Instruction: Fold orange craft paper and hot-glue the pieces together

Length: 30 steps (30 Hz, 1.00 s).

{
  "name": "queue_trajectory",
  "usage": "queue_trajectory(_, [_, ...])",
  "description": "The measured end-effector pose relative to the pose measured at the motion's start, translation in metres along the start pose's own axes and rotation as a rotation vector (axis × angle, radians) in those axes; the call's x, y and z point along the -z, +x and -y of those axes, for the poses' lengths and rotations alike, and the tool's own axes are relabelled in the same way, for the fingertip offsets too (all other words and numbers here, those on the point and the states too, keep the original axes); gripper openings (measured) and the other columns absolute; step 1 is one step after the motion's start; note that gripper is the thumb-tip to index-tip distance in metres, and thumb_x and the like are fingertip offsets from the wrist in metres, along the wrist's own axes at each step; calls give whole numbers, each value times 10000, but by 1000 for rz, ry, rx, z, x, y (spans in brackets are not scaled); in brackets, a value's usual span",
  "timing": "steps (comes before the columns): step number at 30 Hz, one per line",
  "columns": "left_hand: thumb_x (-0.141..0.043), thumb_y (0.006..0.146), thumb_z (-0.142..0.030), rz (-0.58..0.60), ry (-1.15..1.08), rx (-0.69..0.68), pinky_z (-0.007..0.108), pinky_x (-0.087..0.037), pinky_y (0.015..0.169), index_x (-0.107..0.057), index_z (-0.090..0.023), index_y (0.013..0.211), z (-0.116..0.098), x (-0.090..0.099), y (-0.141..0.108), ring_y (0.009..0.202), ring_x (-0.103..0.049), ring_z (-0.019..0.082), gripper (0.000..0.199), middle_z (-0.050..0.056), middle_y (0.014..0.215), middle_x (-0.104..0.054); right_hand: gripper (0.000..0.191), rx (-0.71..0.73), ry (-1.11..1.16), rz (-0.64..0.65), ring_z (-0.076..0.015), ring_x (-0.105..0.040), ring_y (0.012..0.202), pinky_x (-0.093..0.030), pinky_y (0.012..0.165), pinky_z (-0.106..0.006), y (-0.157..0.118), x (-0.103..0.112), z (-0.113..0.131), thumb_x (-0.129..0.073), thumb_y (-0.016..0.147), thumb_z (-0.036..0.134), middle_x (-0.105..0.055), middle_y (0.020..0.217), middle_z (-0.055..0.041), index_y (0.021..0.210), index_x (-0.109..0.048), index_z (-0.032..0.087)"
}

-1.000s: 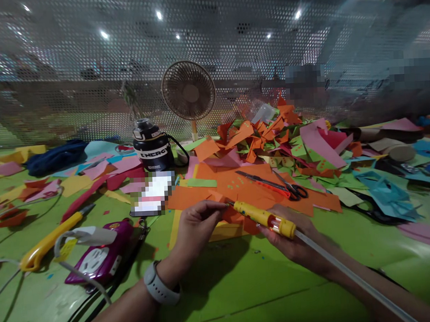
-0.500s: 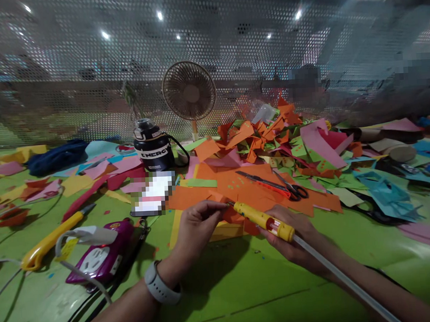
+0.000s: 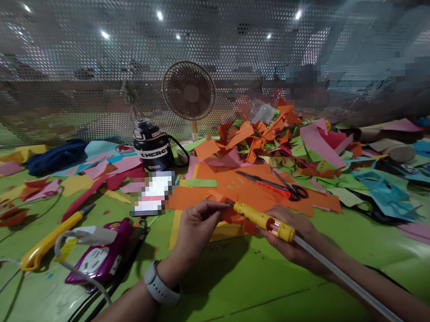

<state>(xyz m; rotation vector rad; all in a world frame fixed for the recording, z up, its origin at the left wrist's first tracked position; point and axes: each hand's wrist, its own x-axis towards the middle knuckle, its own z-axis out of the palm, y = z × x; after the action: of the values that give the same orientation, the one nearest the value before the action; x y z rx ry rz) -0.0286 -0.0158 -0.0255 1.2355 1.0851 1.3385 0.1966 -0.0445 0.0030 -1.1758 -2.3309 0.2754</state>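
Observation:
My right hand (image 3: pixel 290 243) is closed round a yellow hot glue gun (image 3: pixel 256 216), with a long translucent glue stick (image 3: pixel 344 273) running out of its back end. Its metal tip points left, right by my left fingertips. My left hand (image 3: pixel 199 223), a grey watch on its wrist, pinches a small folded piece of orange paper (image 3: pixel 218 198) between thumb and fingers. The glue gun and my fingers partly hide that piece. Beneath both hands lie orange paper sheets (image 3: pixel 188 196) and a yellow one (image 3: pixel 225 231).
A utility knife (image 3: pixel 264 185) and scissors (image 3: pixel 297 189) lie beyond my hands. Left are a phone (image 3: pixel 154 194), a purple power strip (image 3: pixel 98 261) with cables and a second yellow tool (image 3: pixel 54 239). A bottle (image 3: pixel 153 149), a fan (image 3: pixel 189 90) and heaped paper scraps (image 3: pixel 256 135) stand behind.

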Motion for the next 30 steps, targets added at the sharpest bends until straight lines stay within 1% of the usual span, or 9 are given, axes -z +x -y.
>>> queue_trajectory(4, [-694, 687, -192, 3, 20, -7, 239, -537, 604, -728, -184, 730, 1, 1, 0, 631, -679, 146, 56, 18, 681, -746, 51, 19, -20, -3, -155, -579, 666, -452, 604, -270, 0, 0, -1, -477, 893, 228, -604, 837, -45, 921, -510, 200])
queue_trajectory(9, [-688, 707, -187, 19, 32, -17, 259, -550, 639, -722, -191, 751, 2, 1, 0, 657, -689, 154, 56, 19, 709, -752, 24, 36, 4, -20, -144, -569, 653, -442, 589, -252, 0, 1, 1, -483, 885, 211, -592, 799, -32, 891, -504, 201])
queue_trajectory(13, [-680, 708, -166, 17, 35, -17, 239, -540, 619, -724, -195, 747, 1, 1, -1, 651, -685, 145, 65, 18, 705, -752, 37, 42, -4, -30, -140, -555, 630, -436, 573, -249, -1, 0, 1, -477, 892, 226, -582, 786, -29, 879, -503, 203])
queue_trajectory(22, [-688, 695, -147, 4, 1, -7, 214, -529, 615, -728, -196, 730, -1, 0, 0, 644, -679, 128, 73, 15, 704, -755, 46, 36, -4, -24, -147, -575, 658, -448, 593, -252, -1, 1, 1, -485, 883, 221, -591, 799, -33, 903, -518, 196])
queue_trajectory(25, [-688, 693, -159, 6, -4, -5, 213, -525, 604, -729, -196, 724, -1, 0, 0, 635, -677, 128, 64, 14, 695, -753, 41, 21, -15, -26, -144, -577, 660, -446, 595, -250, -1, 1, 1, -485, 883, 212, -594, 811, -33, 907, -514, 198])
queue_trajectory(30, [-687, 694, -171, -1, 23, -4, 232, -532, 617, -728, -195, 739, -1, 0, 0, 643, -681, 138, 66, 15, 695, -751, 51, 58, -12, -34, -148, -574, 645, -445, 578, -251, -1, 0, 0, -483, 876, 214, -592, 789, -34, 902, -521, 191])
